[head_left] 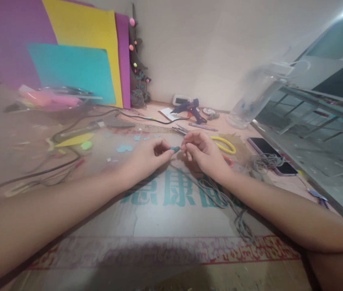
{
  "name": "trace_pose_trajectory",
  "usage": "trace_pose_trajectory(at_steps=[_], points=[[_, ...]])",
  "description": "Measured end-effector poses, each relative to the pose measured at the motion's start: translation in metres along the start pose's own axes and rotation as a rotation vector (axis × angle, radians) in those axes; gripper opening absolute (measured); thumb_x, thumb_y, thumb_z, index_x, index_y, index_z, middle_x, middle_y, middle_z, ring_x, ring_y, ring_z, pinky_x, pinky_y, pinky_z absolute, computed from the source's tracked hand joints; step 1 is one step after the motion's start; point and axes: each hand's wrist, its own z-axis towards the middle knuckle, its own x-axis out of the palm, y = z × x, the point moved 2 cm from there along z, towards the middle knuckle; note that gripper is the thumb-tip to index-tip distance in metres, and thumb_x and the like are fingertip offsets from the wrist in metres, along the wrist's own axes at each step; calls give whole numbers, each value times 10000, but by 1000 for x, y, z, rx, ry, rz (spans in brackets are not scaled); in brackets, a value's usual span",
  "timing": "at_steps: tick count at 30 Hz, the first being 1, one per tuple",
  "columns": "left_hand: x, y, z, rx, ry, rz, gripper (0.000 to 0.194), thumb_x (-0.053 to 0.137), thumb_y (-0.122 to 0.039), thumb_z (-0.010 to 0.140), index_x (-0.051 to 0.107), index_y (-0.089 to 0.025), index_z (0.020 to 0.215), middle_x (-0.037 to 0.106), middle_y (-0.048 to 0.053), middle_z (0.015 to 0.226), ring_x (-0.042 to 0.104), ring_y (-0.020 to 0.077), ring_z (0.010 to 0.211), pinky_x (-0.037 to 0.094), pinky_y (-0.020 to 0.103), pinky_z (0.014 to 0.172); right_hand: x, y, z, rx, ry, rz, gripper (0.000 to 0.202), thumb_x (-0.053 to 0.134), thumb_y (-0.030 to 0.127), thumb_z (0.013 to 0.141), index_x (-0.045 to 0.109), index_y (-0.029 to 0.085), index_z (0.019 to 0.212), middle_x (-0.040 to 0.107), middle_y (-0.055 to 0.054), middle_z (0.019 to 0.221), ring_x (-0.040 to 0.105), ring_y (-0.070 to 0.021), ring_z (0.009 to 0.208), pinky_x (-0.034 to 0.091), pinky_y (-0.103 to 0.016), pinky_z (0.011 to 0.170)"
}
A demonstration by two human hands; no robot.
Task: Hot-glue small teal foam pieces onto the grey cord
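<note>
Pale wall [189, 52] and a cluttered pink table [154, 108] fill my distant view, with big coloured sheets [83, 28] standing at the far left. Coming rightward, I see the left hand [154, 152] over the middle of the table, thumb and fingertips pinching a small teal piece [175, 149]. That piece sits between the two hands, off the left fingertips on their right side, its long axis running roughly sideways with the right end tipped slightly up, toward the other hand. I judge the left hand nearer, since it grips the piece; the right fingers are just beside its free end. Next along is the right hand [204, 153], fingers curled and tips close together; whether they touch the piece or pinch anything thin, I cannot tell. Below that hand trails a loose grey cord [219, 196], yellow-handled scissors [227, 144] lie just past it, and a phone [265, 147] rests farther right.
</note>
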Motion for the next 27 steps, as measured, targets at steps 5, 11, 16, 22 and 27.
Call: trace_pose_trajectory(at_steps=[5,11,16,22,27], points=[[0,2,0,26,-10,15,190,595,-350,853,621,-175,783,664,-1,719,568,137,629,409,259,589,-3,-3,2,-53,-23,5,74,480,206,921,516,213,985,474,54,706,436,-94,578,390,-250,555],[-1,1,0,30,-17,11,194,597,-351,851,622,-175,774,663,5,727,572,139,643,416,265,607,-3,6,0,-1,-62,-128,99,515,285,944,555,197,928,441,64,601,399,-102,537,333,-251,527],[-1,-3,2,27,-16,-41,185,610,-341,840,617,-170,769,657,6,733,575,138,656,421,259,609,-5,9,-1,5,-48,-243,300,487,418,979,602,178,840,494,30,634,437,-105,559,357,-255,540],[0,-3,0,31,4,-34,193,592,-350,855,622,-170,791,652,5,708,556,133,611,400,254,565,-3,4,0,34,33,-152,328,589,488,906,650,173,975,508,37,665,442,-97,555,359,-246,520],[-1,-4,-1,62,-8,66,164,575,-314,846,633,-174,784,665,13,743,565,148,662,399,272,600,2,7,-2,51,100,-134,264,632,422,876,654,176,967,585,21,696,477,-91,547,371,-241,513]])
